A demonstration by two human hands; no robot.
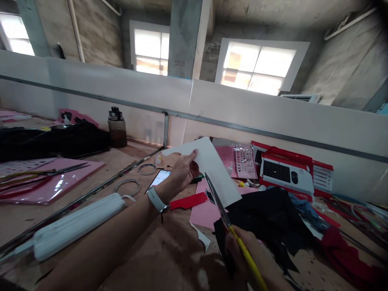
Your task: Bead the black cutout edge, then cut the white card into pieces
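Paper (220,173), a white sheet, is held raised and tilted above the table (142,258), gripped at its left edge between the thumb and fingers of the left hand (182,171). A pale-banded watch (157,201) is worn on the left wrist. Yellow-handled scissors (222,214) are grasped in the right hand (244,242), with the blades directed up and away, across the sheet's lower left edge; whether paper lies between the blades cannot be told. Beneath the sheet, a pink sheet (198,218) and a red strip (188,201) are seen, with a white offcut (202,239) placed nearer the wearer. To the right, black cloth (266,218) is spread partly under the sheet's corner. A lit phone (158,178) is positioned just beyond the left wrist. A white power strip (79,226) is located left of the left forearm.
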